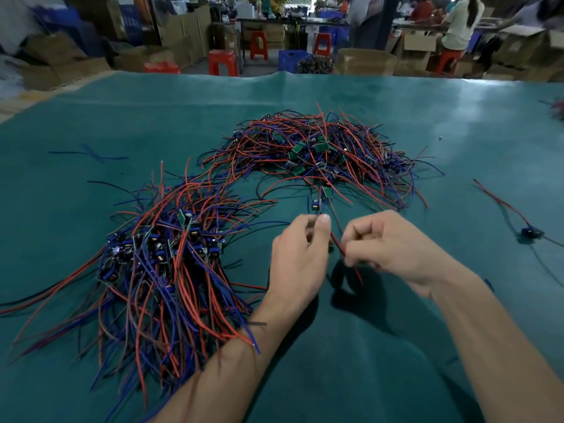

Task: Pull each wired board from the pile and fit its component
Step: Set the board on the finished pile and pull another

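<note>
left hand [297,254] pinches thin wires | right hand [393,248] pinches red wire [351,261] | board [327,192] light, bendy leads; hold its edges

Even overhead light, wide-angle bend, soft edges.
Pale glare streaks the table [457,99] at far right; the hands [297,257] throw dark, soft shadows toward the viewer onto the cloth. The background room is blurred, the far right edge smeared, and straight lines bow near the borders.
</note>
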`<action>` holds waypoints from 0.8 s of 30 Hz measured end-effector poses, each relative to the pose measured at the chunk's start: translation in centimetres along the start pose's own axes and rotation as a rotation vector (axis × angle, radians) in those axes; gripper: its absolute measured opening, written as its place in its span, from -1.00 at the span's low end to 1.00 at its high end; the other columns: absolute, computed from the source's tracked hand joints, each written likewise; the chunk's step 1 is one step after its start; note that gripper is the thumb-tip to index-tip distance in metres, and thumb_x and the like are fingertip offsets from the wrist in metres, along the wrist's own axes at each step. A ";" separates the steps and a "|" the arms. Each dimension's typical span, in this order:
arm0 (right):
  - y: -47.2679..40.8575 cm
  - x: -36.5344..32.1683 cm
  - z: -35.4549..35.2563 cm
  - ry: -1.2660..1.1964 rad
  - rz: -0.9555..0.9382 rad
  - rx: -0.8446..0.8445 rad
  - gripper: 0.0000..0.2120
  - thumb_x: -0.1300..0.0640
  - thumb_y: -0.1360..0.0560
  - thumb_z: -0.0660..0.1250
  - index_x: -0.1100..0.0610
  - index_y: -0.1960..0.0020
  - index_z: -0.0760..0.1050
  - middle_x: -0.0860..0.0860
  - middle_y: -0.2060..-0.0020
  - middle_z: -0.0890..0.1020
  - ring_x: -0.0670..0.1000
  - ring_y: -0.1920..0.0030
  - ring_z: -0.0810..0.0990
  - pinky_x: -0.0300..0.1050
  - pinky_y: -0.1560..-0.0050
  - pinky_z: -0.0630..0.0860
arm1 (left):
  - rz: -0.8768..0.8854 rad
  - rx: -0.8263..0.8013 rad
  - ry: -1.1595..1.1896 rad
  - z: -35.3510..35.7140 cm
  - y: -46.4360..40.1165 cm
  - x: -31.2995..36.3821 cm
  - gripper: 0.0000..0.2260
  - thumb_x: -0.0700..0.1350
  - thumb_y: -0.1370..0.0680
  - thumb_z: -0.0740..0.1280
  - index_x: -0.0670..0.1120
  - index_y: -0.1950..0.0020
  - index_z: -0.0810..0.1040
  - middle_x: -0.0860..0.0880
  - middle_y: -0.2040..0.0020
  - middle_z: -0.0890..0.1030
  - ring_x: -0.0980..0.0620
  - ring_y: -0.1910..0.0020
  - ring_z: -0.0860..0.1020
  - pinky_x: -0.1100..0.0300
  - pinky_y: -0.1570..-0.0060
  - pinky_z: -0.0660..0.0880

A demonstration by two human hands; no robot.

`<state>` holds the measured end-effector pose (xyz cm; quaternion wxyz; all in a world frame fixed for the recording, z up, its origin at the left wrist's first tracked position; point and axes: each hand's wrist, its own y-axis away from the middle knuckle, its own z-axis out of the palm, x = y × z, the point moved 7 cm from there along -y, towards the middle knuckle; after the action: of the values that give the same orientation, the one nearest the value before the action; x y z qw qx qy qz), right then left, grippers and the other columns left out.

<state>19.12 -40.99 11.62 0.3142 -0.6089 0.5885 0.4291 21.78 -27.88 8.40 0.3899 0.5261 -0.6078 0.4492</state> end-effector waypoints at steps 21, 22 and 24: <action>-0.7 2.7 -2.2 -0.576 0.071 0.190 -0.84 0.37 -0.49 0.40 0.19 0.20 0.69 0.09 0.34 0.64 -0.05 0.40 0.55 -0.27 0.47 0.46 | 0.134 -0.150 0.140 1.1 0.6 0.3 -0.91 -0.20 -0.45 0.49 -0.01 0.17 0.73 0.13 0.37 0.65 0.25 0.39 0.51 0.30 0.25 0.43; -0.7 2.6 -2.3 -0.572 0.059 0.163 -0.86 0.38 -0.49 0.39 0.21 0.13 0.68 0.12 0.28 0.67 -0.04 0.35 0.59 -0.27 0.42 0.49 | 0.115 -0.164 0.143 1.2 0.6 0.1 -0.92 -0.20 -0.47 0.50 -0.02 0.14 0.73 0.12 0.37 0.65 0.23 0.39 0.51 0.29 0.25 0.44; -0.5 2.4 -2.6 -0.546 0.008 0.149 -0.85 0.38 -0.50 0.38 0.24 -0.01 0.66 0.13 0.20 0.71 -0.04 0.25 0.65 -0.29 0.35 0.52 | 0.071 -0.226 0.144 1.7 0.6 -0.2 -0.92 -0.20 -0.52 0.48 -0.04 0.05 0.73 0.06 0.35 0.66 0.15 0.37 0.53 0.22 0.26 0.49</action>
<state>19.89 -44.27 10.52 0.5034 -0.4435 0.5144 0.5341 21.23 -29.44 7.67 0.4732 0.4235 -0.6430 0.4281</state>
